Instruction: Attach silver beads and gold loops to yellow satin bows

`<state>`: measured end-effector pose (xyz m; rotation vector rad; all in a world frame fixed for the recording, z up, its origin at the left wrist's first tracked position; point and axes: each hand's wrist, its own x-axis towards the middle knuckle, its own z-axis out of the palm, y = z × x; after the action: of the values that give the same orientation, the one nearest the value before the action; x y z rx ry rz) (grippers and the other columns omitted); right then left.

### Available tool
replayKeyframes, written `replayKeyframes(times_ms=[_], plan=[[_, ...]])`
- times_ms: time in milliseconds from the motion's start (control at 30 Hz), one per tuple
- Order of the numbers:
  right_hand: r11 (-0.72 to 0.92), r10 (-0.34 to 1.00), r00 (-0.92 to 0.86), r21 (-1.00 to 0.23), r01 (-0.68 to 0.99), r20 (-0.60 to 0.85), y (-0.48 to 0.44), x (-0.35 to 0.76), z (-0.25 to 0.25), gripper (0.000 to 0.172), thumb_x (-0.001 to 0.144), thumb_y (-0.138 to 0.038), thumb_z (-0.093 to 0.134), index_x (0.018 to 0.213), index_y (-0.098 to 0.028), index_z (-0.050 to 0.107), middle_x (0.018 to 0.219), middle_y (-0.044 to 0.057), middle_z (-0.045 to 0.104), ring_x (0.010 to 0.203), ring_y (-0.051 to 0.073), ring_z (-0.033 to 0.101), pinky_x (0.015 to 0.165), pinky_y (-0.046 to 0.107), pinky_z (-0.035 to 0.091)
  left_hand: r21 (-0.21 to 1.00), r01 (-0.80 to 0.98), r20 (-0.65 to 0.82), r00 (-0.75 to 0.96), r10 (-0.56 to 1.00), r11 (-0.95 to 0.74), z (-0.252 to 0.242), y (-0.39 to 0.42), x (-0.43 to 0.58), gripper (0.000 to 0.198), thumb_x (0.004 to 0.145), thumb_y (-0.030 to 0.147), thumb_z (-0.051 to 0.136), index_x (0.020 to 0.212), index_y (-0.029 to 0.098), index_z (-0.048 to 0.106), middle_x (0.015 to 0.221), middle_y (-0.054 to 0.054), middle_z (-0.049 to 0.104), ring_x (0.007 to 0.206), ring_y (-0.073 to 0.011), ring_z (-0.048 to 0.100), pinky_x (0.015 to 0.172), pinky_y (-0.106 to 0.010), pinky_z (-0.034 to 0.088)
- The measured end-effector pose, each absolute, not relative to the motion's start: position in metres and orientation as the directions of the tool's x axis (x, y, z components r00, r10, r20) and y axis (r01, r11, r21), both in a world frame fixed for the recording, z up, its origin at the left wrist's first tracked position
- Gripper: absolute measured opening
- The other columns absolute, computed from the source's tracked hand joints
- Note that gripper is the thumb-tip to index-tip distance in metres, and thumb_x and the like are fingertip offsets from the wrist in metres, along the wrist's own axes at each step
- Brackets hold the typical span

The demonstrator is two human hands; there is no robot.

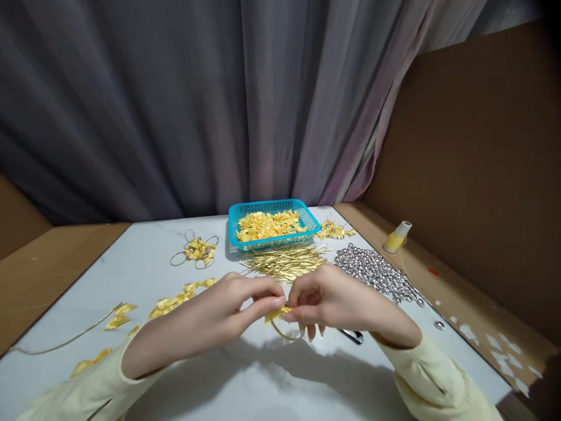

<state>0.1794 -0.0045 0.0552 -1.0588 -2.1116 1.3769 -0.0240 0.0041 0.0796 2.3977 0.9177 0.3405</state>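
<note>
1. Take your hands as the clock's centre. Your left hand pinches one yellow satin ribbon bow by thumb and index finger; your right hand grasps its other side. Whether ribbon or cord is under these fingertips, I cannot tell. One thin gold cord loop hangs below the bow.
2. In my opinion, pinch lightly, keep the bow flat and draw the cord slowly, so the satin does not crease.
3. Four o'clock: one black-and-silver tool, partly hidden.
4. Eight to ten: several loose yellow bows, overlapping, so not countable; one long gold cord at nine.
5. Three: one single silver oval bead. Two: one heap of silver beads, too many for counting.
6. Twelve: one pile of straight gold cords, also uncountable.
7. Eleven and one: two clusters of looped bows, one each.
8. Farther: one yellow thread spool at two; one blue plastic basket, with many yellow bows, at twelve.
</note>
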Motion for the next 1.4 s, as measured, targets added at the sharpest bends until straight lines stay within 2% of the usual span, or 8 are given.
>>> replayKeyframes(times_ms=[167, 300, 467, 567, 700, 933, 1167, 1400], plan=[[0.141, 0.731, -0.671, -0.935, 0.326, -0.124, 0.000, 0.181, 0.055, 0.015, 0.079, -0.027, 0.058, 0.073, -0.014, 0.059, 0.058, 0.000, 0.058, 0.048, 0.009, 0.058, 0.046, 0.019, 0.047, 0.566, 0.531, 0.004, 0.763, 0.646, -0.631, 0.087, 0.001, -0.029, 0.023, 0.086, 0.034, 0.050, 0.106, 0.029, 0.061, 0.081, 0.003, 0.066, 0.072, -0.0128, 0.059, 0.061, -0.019, 0.041], [0.316, 0.754, -0.657, -0.870, 0.378, -0.012, -0.003, 0.179, 0.055, 0.015, 0.082, -0.024, 0.054, 0.074, -0.013, 0.060, 0.056, 0.000, 0.058, 0.049, 0.009, 0.059, 0.047, 0.018, 0.045, 0.554, 0.601, 0.069, 0.657, 0.751, -0.576, 0.079, 0.002, -0.031, 0.022, 0.085, 0.038, 0.050, 0.101, 0.026, 0.060, 0.084, 0.001, 0.067, 0.075, -0.0152, 0.061, 0.064, -0.022, 0.044], [0.740, 0.662, -0.598, -0.265, 0.618, 0.452, -0.009, 0.175, 0.052, 0.024, 0.087, -0.012, 0.043, 0.069, -0.014, 0.058, 0.056, 0.000, 0.055, 0.048, 0.009, 0.047, 0.047, 0.023, 0.031, 0.632, 0.671, -0.039, 0.526, 0.850, -0.387, 0.080, 0.008, -0.033, 0.039, 0.087, 0.041, 0.042, 0.063, 0.019, 0.064, 0.063, 0.001, 0.067, 0.063, -0.0150, 0.062, 0.059, -0.023, 0.045], [0.787, 0.467, -0.671, 0.077, 0.612, 0.576, -0.009, 0.175, 0.050, 0.028, 0.088, -0.007, 0.036, 0.075, -0.013, 0.059, 0.058, 0.001, 0.053, 0.049, 0.011, 0.044, 0.045, 0.027, 0.026, 0.720, 0.603, -0.071, 0.555, 0.829, -0.343, 0.085, 0.010, -0.031, 0.034, 0.087, 0.039, 0.044, 0.072, 0.021, 0.069, 0.076, 0.001, 0.071, 0.074, -0.0152, 0.064, 0.065, -0.022, 0.047], [0.754, 0.302, -0.701, 0.288, 0.590, 0.646, -0.006, 0.175, 0.049, 0.027, 0.090, -0.006, 0.034, 0.088, -0.006, 0.061, 0.060, 0.003, 0.055, 0.052, 0.013, 0.048, 0.047, 0.028, 0.033, 0.783, 0.520, -0.011, 0.559, 0.829, -0.340, 0.089, 0.011, -0.025, 0.027, 0.086, 0.037, 0.048, 0.080, 0.022, 0.069, 0.083, 0.000, 0.071, 0.081, -0.0158, 0.063, 0.070, -0.024, 0.047], [0.688, 0.258, -0.692, 0.374, 0.621, 0.674, -0.003, 0.176, 0.049, 0.028, 0.091, -0.007, 0.034, 0.091, -0.003, 0.062, 0.064, 0.007, 0.063, 0.058, 0.016, 0.056, 0.049, 0.028, 0.044, 0.882, 0.411, -0.057, 0.579, 0.813, -0.231, 0.092, 0.013, -0.027, 0.023, 0.087, 0.033, 0.049, 0.085, 0.025, 0.070, 0.087, 0.000, 0.071, 0.083, -0.0154, 0.062, 0.071, -0.025, 0.047], [0.674, 0.167, -0.672, 0.414, 0.612, 0.721, 0.000, 0.176, 0.050, 0.024, 0.088, -0.004, 0.039, 0.091, 0.000, 0.062, 0.069, 0.010, 0.066, 0.061, 0.016, 0.059, 0.052, 0.027, 0.049, 0.976, 0.195, -0.188, 0.543, 0.818, 0.095, 0.078, 0.020, -0.028, 0.021, 0.085, 0.034, 0.054, 0.095, 0.022, 0.067, 0.104, -0.002, 0.066, 0.105, -0.0194, 0.053, 0.079, -0.026, 0.041], [0.670, 0.084, -0.653, 0.442, 0.596, 0.753, 0.005, 0.176, 0.046, 0.022, 0.089, -0.009, 0.042, 0.093, 0.000, 0.062, 0.079, 0.013, 0.069, 0.073, 0.019, 0.064, 0.059, 0.028, 0.052, 0.985, 0.127, -0.172, 0.647, 0.743, 0.117, 0.074, 0.021, -0.027, 0.026, 0.088, 0.035, 0.049, 0.078, 0.018, 0.067, 0.080, -0.002, 0.065, 0.085, -0.0169, 0.054, 0.079, -0.028, 0.039]])
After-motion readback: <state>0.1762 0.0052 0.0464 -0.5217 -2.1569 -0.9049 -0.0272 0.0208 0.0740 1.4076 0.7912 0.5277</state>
